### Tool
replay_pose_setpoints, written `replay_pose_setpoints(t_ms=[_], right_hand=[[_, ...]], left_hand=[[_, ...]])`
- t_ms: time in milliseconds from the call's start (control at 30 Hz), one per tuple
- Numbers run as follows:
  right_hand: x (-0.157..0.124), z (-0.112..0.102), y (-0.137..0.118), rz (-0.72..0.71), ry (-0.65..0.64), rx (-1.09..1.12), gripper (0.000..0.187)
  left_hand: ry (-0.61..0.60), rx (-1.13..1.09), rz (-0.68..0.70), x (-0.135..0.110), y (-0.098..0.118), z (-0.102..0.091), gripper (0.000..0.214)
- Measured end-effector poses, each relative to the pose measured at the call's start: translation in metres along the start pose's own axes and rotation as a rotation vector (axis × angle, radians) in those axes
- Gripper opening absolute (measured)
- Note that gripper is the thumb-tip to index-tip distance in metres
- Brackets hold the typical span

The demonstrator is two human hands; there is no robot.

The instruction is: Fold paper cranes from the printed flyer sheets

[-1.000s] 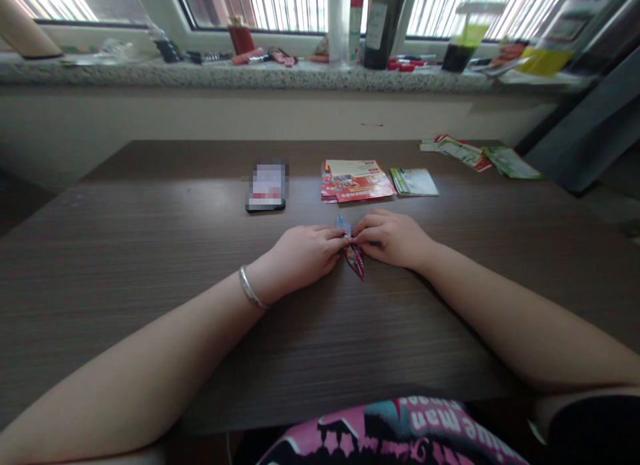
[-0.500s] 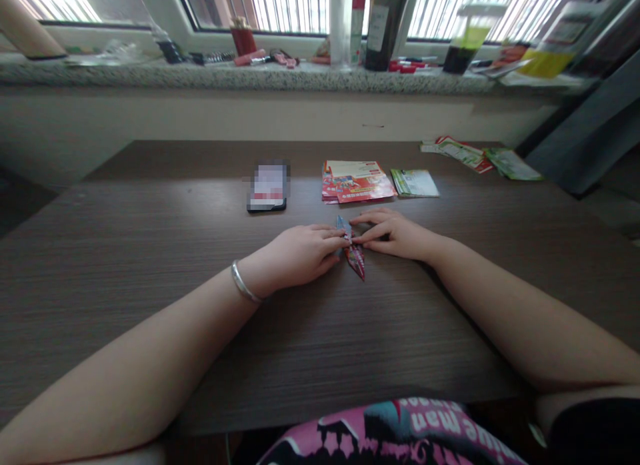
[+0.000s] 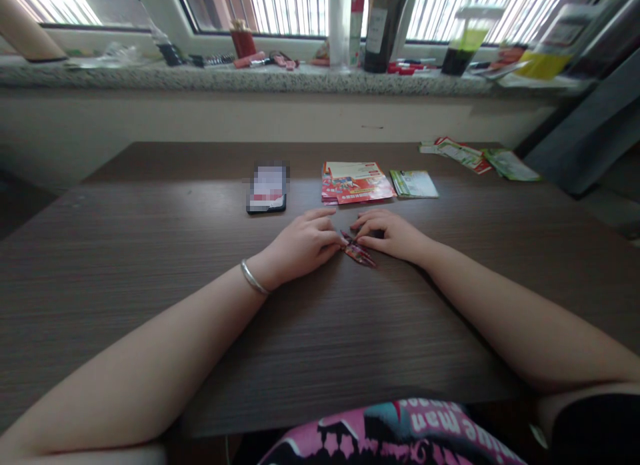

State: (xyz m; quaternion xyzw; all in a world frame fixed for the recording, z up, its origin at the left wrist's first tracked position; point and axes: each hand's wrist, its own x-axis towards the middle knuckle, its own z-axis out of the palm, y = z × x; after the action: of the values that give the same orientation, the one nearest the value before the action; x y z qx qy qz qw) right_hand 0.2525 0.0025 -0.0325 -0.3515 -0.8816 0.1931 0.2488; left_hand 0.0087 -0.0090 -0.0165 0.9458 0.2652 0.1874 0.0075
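Folded paper (image 3: 359,254): swung round since the earlier frame, its near tip now further right. Table (image 3: 325,345): brown, both forearms (image 3: 170,338) reaching in from near left and near right. Left hand (image 3: 305,244): palm down, one finger stretched clear, others bunched at the paper's left end; whether pinching, cannot tell. Right hand (image 3: 395,235): curved, fingers slightly spread, a tip touching the paper's far side. Paper's place: tabletop, between both hands.
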Motion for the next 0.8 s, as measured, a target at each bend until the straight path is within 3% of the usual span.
replay_pose_setpoints(t_ms=[200,333,400,800], right_hand=[[0.002,0.005,-0.013,0.006,0.025,-0.105,0.019],[0.002,0.007,-0.014,0.021,0.018,-0.154,0.019],[0.002,0.008,-0.013,0.022,0.024,-0.164,0.020],[0.000,0.007,-0.022,0.022,0.009,-0.241,0.027]], left_hand=[[-0.077,0.072,-0.175,0.001,0.010,0.001,0.019],[0.004,0.034,-0.246,0.002,0.013,0.004,0.028],[0.009,0.032,-0.241,0.002,0.012,0.007,0.035],[-0.025,0.066,-0.194,0.003,0.010,0.005,0.026]])
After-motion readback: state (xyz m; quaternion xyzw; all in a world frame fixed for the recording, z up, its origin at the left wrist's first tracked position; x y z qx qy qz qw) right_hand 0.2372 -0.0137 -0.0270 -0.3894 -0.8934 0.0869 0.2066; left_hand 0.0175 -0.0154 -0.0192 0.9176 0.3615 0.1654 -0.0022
